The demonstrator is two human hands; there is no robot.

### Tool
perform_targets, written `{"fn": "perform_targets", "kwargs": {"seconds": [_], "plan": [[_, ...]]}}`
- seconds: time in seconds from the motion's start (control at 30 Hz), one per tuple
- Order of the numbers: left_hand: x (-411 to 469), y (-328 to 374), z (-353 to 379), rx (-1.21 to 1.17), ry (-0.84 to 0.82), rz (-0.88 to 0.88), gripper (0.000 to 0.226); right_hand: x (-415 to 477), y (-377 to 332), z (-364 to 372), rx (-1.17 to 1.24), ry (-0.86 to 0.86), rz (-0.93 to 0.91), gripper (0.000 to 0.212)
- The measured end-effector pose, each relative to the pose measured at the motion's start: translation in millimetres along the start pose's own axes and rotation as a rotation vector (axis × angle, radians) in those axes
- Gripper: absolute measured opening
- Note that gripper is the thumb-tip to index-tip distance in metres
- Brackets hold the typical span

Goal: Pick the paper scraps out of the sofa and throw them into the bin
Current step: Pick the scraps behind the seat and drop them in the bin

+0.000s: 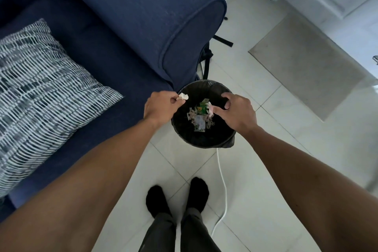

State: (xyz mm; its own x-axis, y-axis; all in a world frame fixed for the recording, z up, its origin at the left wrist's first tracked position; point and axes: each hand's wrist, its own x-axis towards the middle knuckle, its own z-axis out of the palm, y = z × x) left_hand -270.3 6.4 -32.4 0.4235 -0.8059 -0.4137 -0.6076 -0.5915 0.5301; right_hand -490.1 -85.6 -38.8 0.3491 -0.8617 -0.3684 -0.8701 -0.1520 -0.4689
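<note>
A round black bin with a dark liner stands on the floor by the sofa's armrest. Paper scraps and a green wrapper lie at its bottom. My left hand hovers at the bin's left rim, its fingers pinched on a crumpled white paper scrap. Over the bin's right side, my right hand has its fingers spread, and a pinkish-white scrap sits right at its fingertips; whether it is held or falling cannot be told. The blue sofa fills the upper left.
A blue-and-white patterned cushion rests on the sofa seat. A white cable runs across the tiled floor past my black-socked feet. A grey mat lies to the right, and black straps poke out behind the armrest.
</note>
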Motion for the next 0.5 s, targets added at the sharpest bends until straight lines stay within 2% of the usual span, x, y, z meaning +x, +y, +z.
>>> {"fn": "perform_targets", "kwargs": {"seconds": [0.17, 0.27, 0.4, 0.5], "plan": [[0.8, 0.1, -3.6, 0.019, 0.003, 0.016, 0.028, 0.9, -2.8, -4.9, -0.017, -0.002, -0.005, 0.065], [0.6, 0.8, -7.9, 0.012, -0.057, 0.009, 0.033, 0.0, -5.5, -8.6, -0.011, 0.001, -0.003, 0.065], [-4.0, 4.5, -15.7, 0.017, -0.127, 0.007, 0.065, -1.5, -9.4, -13.3, -0.018, 0.005, -0.006, 0.065], [-9.6, 8.3, -21.3, 0.033, -0.132, 0.098, 0.066, -2.2, -13.1, -17.3, -0.017, 0.006, -0.011, 0.067]]}}
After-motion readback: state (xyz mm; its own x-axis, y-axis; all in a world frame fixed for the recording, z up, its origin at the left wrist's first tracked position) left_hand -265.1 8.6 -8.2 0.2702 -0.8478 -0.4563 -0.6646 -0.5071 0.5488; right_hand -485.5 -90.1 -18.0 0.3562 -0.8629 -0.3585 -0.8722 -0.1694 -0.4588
